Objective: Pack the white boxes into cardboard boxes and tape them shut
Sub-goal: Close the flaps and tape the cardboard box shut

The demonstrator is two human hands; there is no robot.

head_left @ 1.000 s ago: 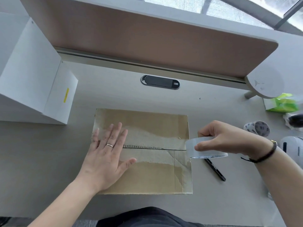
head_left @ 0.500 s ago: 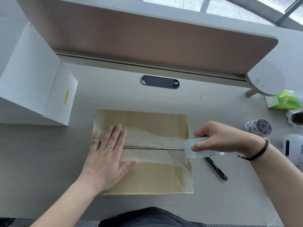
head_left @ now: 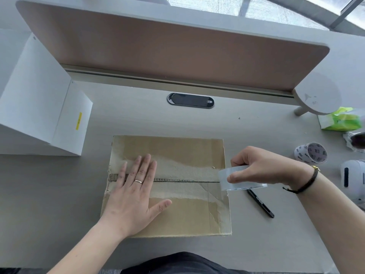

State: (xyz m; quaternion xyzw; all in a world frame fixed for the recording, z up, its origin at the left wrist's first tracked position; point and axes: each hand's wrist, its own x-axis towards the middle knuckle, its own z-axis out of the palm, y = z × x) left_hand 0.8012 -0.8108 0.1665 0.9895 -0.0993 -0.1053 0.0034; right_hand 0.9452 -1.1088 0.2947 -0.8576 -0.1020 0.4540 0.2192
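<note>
A closed brown cardboard box (head_left: pixel 183 149) sits on the desk in front of me, its two top flaps meeting in a seam across the middle. My left hand (head_left: pixel 134 188) lies flat on the left part of the top, fingers straight, pressing over the seam. My right hand (head_left: pixel 262 167) grips a roll of clear tape (head_left: pixel 237 179) at the right end of the seam, just over the box's right edge. A tall white box (head_left: pixel 41 101) stands at the far left of the desk.
A black pen (head_left: pixel 260 203) lies on the desk right of the cardboard box. Further right are a small printed tape roll (head_left: pixel 310 154), a white device (head_left: pixel 353 178) and a green packet (head_left: pixel 341 120). A desk divider panel (head_left: pixel 177 50) rises behind.
My right hand has brought the tape roll leftward, from beside the box to its right edge at the seam. My left hand stays flat on the box.
</note>
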